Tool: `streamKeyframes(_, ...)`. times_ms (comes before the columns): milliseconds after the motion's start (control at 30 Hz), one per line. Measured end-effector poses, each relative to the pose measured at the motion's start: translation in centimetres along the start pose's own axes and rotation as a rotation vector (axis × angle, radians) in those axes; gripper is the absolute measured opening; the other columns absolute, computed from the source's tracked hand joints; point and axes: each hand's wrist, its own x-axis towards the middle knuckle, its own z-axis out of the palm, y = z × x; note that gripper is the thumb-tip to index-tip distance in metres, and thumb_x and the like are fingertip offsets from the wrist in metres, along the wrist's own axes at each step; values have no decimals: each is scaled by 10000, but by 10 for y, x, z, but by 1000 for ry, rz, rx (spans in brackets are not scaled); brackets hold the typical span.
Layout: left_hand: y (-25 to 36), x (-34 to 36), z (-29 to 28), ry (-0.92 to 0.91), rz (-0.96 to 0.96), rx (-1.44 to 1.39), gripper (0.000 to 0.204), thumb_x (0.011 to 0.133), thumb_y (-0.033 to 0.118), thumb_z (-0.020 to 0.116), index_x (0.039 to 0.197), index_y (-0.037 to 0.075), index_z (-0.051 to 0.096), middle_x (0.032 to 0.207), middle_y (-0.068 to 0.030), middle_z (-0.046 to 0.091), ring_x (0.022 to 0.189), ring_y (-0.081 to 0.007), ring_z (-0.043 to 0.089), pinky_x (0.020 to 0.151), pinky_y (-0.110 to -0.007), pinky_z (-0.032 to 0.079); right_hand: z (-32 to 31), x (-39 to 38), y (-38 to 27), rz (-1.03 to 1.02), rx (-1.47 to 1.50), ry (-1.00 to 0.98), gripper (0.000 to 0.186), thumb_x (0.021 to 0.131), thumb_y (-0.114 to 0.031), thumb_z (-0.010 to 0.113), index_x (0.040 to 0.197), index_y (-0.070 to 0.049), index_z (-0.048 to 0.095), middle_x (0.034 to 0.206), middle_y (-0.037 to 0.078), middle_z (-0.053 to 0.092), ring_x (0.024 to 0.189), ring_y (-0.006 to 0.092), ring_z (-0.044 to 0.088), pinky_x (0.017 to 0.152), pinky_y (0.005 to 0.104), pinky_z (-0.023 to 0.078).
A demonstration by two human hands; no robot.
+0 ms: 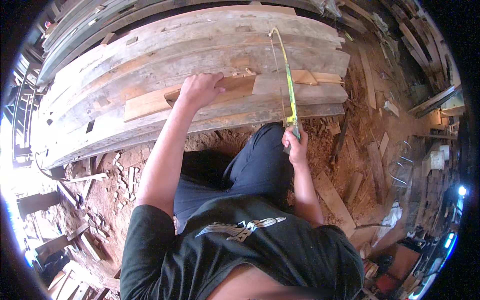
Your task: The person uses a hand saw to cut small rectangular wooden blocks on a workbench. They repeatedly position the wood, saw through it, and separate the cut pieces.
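Observation:
In my right hand point(296, 142) is the handle of a bow saw point(289, 75) with a curved yellow-green frame. My fingers are wrapped around it, and the saw points away from me over the stacked planks. The thin blade runs along the left side of the frame, close to the right end of a light brown wooden board point(147, 106). My left hand point(200, 91) grips this board from above, with fingers bent over its far side and the thumb toward the right. Whether the blade touches the wood I cannot tell.
Wide grey planks point(170, 62) form the stack in front of me. Small offcuts point(305, 77) lie on it to the right of the saw. Several little wood blocks point(131, 179) are scattered on the floor at left. Sawdust and loose boards point(332, 200) cover the floor at right.

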Motion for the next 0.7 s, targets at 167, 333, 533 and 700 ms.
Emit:
streamKeyframes(167,-6,7,4,31,3,38,487,918,529,671,1242,166,686,1006,-166,750,989,-373,707,853,-504,553,25,-17,-44,-7,203,-99,181,961,-146,596,824,-70,505,665,1,464,560,102,437,545,265,354)
streamKeyframes(333,1,8,-4,-18,-48,60,483,919,550,657,1214,170,707,995,-160,751,996,-370,705,862,-503,552,52,-34,-70,-17,249,-201,220,954,-178,618,805,-72,495,664,1,458,557,95,430,545,264,348)
streamKeyframes(533,-2,5,0,62,-8,-13,475,922,549,655,1223,187,709,1019,-176,745,1004,-404,697,861,-513,553,76,-31,-76,27,348,-301,159,952,-113,626,842,-37,540,695,19,494,562,94,446,536,264,373)
streamKeyframes(700,-2,6,1,14,-27,43,511,916,576,648,1274,216,697,1056,-178,744,1020,-400,696,870,-512,554,88,-24,-70,68,324,-282,149,957,-100,624,845,-41,546,693,13,497,562,91,454,532,260,378)
